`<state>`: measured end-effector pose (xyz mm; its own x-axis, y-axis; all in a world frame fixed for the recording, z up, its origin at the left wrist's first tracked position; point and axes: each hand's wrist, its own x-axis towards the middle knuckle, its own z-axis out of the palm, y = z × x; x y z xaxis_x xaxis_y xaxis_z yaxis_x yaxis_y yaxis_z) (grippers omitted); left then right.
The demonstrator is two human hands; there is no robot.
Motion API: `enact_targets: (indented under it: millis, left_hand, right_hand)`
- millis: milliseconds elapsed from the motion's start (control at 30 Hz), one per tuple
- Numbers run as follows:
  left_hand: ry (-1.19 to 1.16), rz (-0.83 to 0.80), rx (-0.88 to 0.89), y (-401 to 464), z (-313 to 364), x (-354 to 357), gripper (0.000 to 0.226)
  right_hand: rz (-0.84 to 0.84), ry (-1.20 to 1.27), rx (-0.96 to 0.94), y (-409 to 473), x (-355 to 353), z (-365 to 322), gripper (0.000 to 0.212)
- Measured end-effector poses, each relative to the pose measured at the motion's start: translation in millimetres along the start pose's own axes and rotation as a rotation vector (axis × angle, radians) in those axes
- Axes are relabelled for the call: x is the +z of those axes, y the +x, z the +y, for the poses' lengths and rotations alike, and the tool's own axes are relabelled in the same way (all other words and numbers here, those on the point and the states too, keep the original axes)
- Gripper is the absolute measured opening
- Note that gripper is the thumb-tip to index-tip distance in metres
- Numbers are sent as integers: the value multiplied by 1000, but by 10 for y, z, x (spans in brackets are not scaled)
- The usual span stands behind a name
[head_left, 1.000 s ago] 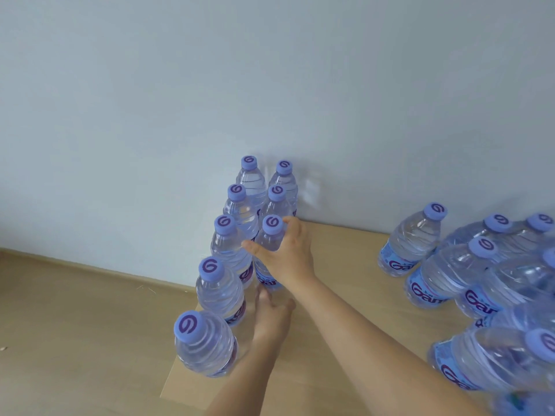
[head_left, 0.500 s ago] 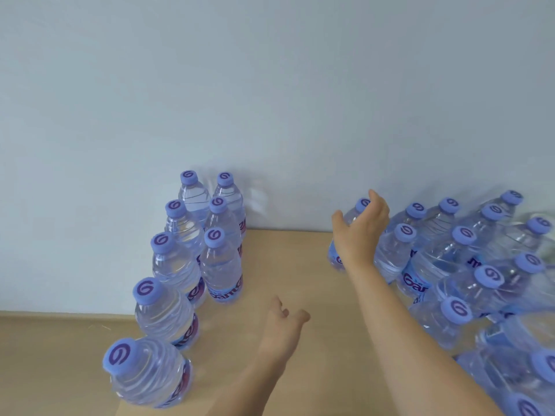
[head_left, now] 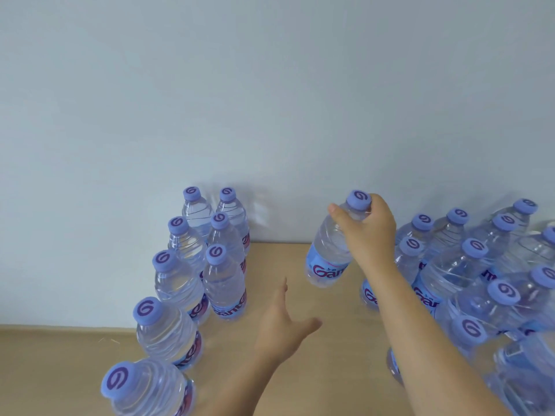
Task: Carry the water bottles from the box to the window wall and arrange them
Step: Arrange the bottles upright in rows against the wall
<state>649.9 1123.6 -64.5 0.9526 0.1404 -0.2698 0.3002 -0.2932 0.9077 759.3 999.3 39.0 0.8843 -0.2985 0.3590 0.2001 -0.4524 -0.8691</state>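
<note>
The held bottle (head_left: pixel 329 250) hangs tilted in the right hand (head_left: pixel 368 232), cap (head_left: pixel 358 199) up and leaning right, base toward the left and lifted clear of the board (head_left: pixel 300 370). The fingers curl over its shoulder just under the cap, thumb on the left side of the neck; the label end sticks out below and left of the palm. It sits in the gap between two groups of bottles, nearer the right one.

The left hand (head_left: pixel 282 331) is lower and nearer the camera, over the bare board, fingers straight and spread, holding nothing. It lies below and left of the held bottle, well apart from it, just right of the left group.

The left group (head_left: pixel 192 283) counts eight bottles, all upright: a row of five running from the wall (head_left: pixel 270 100) toward the camera, and three more beside it on the right, the rearmost pair against the wall.

The right group (head_left: pixel 486 283) is a tight cluster partly behind the right forearm and cut by the frame edge. Nine caps show plainly, with a tenth at the edge; further bottle bodies show at the lower right, so the full count cannot be told.

All bottles are clear with lilac caps and blue labels. They stand on the pale board, which lies on a wooden floor (head_left: pixel 45 370) against the plain wall.
</note>
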Motion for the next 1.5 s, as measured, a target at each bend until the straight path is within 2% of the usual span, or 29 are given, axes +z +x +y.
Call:
enact_targets:
  millis: [67, 167, 233, 333, 400, 533, 767, 900, 933, 1000, 1100, 1200, 1267, 1333, 1500]
  left_hand:
    - [-40, 19, 127, -2, 162, -14, 108]
    - [-255, 135, 207, -27, 284, 11, 72]
    - [-317, 166, 205, -106, 294, -49, 63]
    - [-364, 2, 238, -240, 266, -137, 46]
    - [-385, -30, 261, -321, 262, -190, 39]
    - [-404, 15, 257, -400, 192, -222, 44]
    - [-395, 71, 239, -515, 53, -250, 39]
    - [-413, 98, 194, -568, -100, -275, 47]
    - [-403, 111, 170, -586, -151, -291, 47]
    - [-393, 160, 85, -622, -267, -316, 50]
    - [-464, 304, -62, -682, -388, -308, 47]
    - [-425, 434, -182, -719, -466, -318, 37]
    - [-352, 432, -271, -729, -537, -346, 37]
    - [-310, 393, -323, -745, -622, -352, 47]
    - [-368, 390, -328, -753, -666, -383, 56]
  right_hand:
    - [-46, 16, -39, -49, -53, -260, 40]
    - [-162, 1, -75, -218, -20, -545, 40]
    - [-272, -12, -66, -276, 8, -650, 35]
    - [-661, 176, 183, -216, -46, -692, 28]
    - [-798, 213, 284, -217, -75, -652, 30]
    - [-685, 167, 215, -372, 29, -582, 29]
    - [-779, 136, 176, -509, 142, -546, 37]
    - [-1014, -15, 166, -528, 201, -555, 71]
    - [-1079, -24, 164, -545, 214, -555, 71]
    - [-1140, 39, 173, -631, 255, -538, 55]
    - [-1066, 46, 126, -863, 377, -466, 38]
    - [-984, -34, 66, -1150, 499, -378, 41]
    - [-939, -62, 74, -1315, 555, -320, 46]
    - [-899, -82, 58, -1428, 606, -281, 49]
    - [-878, -81, 24, -1546, 731, -291, 53]
